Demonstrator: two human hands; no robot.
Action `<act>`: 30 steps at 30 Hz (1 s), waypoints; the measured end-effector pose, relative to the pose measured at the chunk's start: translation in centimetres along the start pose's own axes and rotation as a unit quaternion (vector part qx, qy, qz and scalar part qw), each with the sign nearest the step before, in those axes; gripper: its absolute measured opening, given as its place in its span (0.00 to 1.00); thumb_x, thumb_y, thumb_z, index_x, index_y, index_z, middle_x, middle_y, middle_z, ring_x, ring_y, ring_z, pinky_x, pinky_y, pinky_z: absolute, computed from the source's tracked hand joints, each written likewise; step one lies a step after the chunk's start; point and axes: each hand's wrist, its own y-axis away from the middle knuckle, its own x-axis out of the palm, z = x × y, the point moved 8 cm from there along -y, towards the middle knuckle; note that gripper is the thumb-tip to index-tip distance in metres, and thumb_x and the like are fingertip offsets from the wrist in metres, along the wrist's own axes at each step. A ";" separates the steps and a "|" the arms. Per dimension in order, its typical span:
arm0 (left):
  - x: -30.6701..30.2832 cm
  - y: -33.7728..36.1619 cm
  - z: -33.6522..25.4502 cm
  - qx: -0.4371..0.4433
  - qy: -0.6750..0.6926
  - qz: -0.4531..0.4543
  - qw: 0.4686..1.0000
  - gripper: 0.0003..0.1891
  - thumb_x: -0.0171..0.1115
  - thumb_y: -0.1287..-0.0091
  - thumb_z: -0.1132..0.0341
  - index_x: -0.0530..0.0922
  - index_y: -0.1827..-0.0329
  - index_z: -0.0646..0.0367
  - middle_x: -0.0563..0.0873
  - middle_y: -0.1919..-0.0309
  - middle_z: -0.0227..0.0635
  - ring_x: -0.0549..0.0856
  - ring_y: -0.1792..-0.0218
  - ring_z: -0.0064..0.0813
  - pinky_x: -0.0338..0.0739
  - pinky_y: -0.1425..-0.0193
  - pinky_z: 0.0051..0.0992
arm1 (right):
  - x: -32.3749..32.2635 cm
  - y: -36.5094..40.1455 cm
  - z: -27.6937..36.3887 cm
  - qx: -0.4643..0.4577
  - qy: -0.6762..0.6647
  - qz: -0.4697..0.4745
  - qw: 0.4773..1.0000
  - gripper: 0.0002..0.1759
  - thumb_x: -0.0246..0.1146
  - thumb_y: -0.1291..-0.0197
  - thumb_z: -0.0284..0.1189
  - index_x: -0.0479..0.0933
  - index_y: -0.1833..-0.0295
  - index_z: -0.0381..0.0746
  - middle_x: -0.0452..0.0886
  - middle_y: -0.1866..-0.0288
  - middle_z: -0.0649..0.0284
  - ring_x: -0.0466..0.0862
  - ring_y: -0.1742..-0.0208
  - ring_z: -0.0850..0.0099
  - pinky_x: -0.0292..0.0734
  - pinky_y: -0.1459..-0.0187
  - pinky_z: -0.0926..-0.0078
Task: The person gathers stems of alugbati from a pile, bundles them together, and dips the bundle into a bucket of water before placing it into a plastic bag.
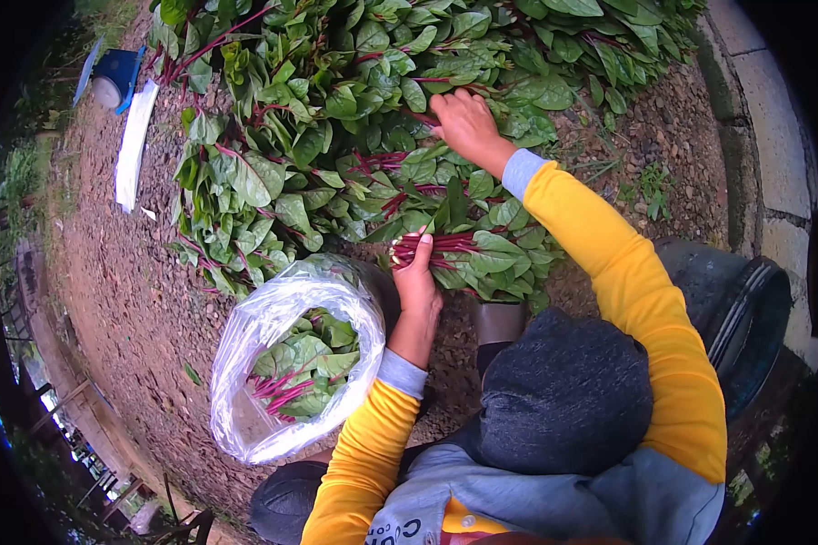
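Our left hand (418,280) holds seemingly light, tender greens (498,252) by sturdier-looking red stems (451,242), while our right hand (471,127) pinches another bunch (421,117).

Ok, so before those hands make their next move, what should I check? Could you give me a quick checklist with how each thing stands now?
1. Left hand has hold of the bundle of red-stemmed greens: ok, the thumb lies across the stems.
2. Bundle is tied: cannot tell; no band shows, but the hand covers part of the stems.
3. Right hand has gripped a stem: cannot tell; its fingers are at the pile of leafy greens, partly hidden.
4. Clear plastic bag is open: ok, its mouth is wide.
5. Bag is empty: not ok, leafy stems are already inside.
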 end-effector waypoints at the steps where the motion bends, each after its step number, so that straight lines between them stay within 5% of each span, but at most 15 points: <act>1: -0.1 0.1 0.1 -0.002 -0.002 -0.003 1.000 0.11 0.63 0.37 0.74 0.80 0.52 0.62 0.83 0.57 0.31 0.80 0.57 0.22 0.74 0.48 0.26 | 0.3 0.1 -0.7 0.014 -0.022 0.017 1.000 0.12 0.69 0.52 0.33 0.78 0.63 0.42 0.82 0.65 0.62 0.79 0.56 0.61 0.73 0.54 0.61; 7: -0.6 -0.2 0.4 -0.007 0.000 -0.003 1.000 0.11 0.63 0.38 0.74 0.79 0.52 0.61 0.83 0.56 0.31 0.80 0.56 0.24 0.74 0.47 0.27 | -1.5 1.1 -4.1 0.156 -0.244 0.065 0.955 0.10 0.68 0.48 0.32 0.81 0.62 0.41 0.85 0.68 0.60 0.84 0.68 0.64 0.77 0.63 0.68; 11: -0.7 -0.2 0.4 -0.002 0.005 -0.002 1.000 0.11 0.63 0.38 0.74 0.80 0.52 0.62 0.83 0.57 0.31 0.80 0.57 0.23 0.74 0.47 0.25 | -2.9 2.2 -6.0 0.157 -0.419 0.143 0.883 0.10 0.66 0.45 0.29 0.81 0.58 0.37 0.85 0.68 0.64 0.83 0.67 0.78 0.77 0.61 0.79; 12: -0.9 -0.2 0.4 -0.002 0.005 -0.005 1.000 0.11 0.63 0.38 0.74 0.80 0.52 0.62 0.83 0.57 0.31 0.80 0.57 0.23 0.74 0.47 0.25 | -4.1 2.8 -5.8 0.174 -0.508 0.161 0.828 0.09 0.64 0.43 0.26 0.79 0.57 0.33 0.85 0.66 0.63 0.83 0.65 0.77 0.77 0.59 0.79; 17: -1.1 -0.5 0.8 -0.004 0.013 -0.011 1.000 0.11 0.63 0.38 0.74 0.80 0.53 0.62 0.83 0.57 0.31 0.81 0.57 0.23 0.74 0.48 0.26 | -9.5 3.8 -4.5 0.127 -0.590 0.251 0.757 0.08 0.63 0.43 0.22 0.79 0.58 0.32 0.84 0.63 0.63 0.83 0.62 0.77 0.78 0.57 0.80; 22: -0.8 -0.5 0.8 -0.012 0.016 0.007 1.000 0.12 0.64 0.38 0.73 0.78 0.51 0.60 0.82 0.56 0.31 0.81 0.56 0.26 0.75 0.47 0.29 | -7.0 5.1 -1.7 0.126 -0.522 0.265 0.801 0.06 0.66 0.47 0.25 0.79 0.63 0.37 0.83 0.65 0.64 0.82 0.64 0.76 0.76 0.57 0.77; 25: -0.8 -0.4 0.8 -0.014 0.012 0.006 1.000 0.13 0.64 0.38 0.72 0.77 0.51 0.60 0.82 0.55 0.32 0.81 0.55 0.27 0.75 0.46 0.31 | -6.9 5.3 0.6 0.002 -0.218 0.085 0.972 0.11 0.70 0.56 0.28 0.77 0.66 0.41 0.79 0.70 0.61 0.79 0.60 0.63 0.73 0.57 0.65; 30: -0.8 -0.2 0.5 -0.012 0.024 -0.003 1.000 0.11 0.64 0.38 0.74 0.80 0.53 0.61 0.83 0.57 0.31 0.81 0.58 0.23 0.75 0.49 0.26 | -9.1 4.8 -0.2 0.016 -0.102 -0.064 0.993 0.10 0.67 0.56 0.27 0.71 0.71 0.42 0.77 0.72 0.67 0.76 0.63 0.64 0.69 0.61 0.63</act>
